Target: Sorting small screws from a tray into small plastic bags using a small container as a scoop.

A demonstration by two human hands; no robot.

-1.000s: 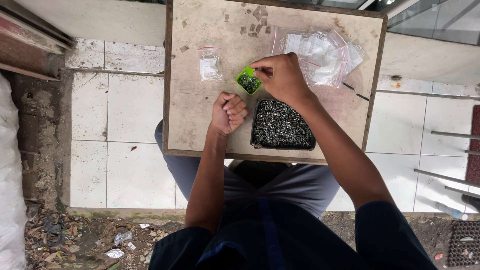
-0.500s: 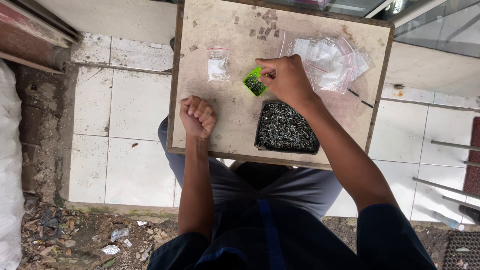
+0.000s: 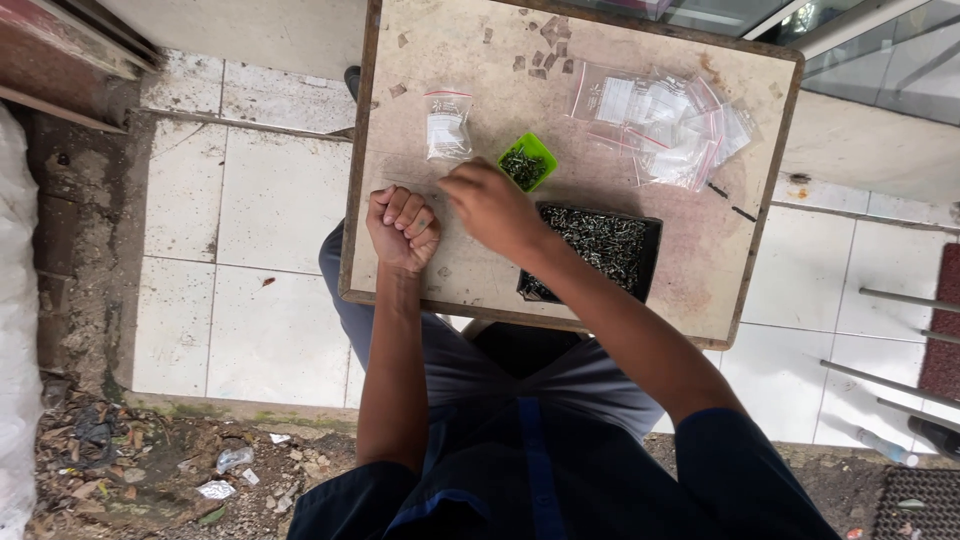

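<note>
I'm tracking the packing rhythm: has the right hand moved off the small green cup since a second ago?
Yes. The right hand has left the small green plastic cup and moved toward the person's left, now near the clenched left hand on the worn wooden board.

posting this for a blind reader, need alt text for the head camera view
Seen from above, a seated person's left hand rests as a fist on a worn small table, the right hand beside it near a small green cup of screws, a black tray of screws and clear bags.
</note>
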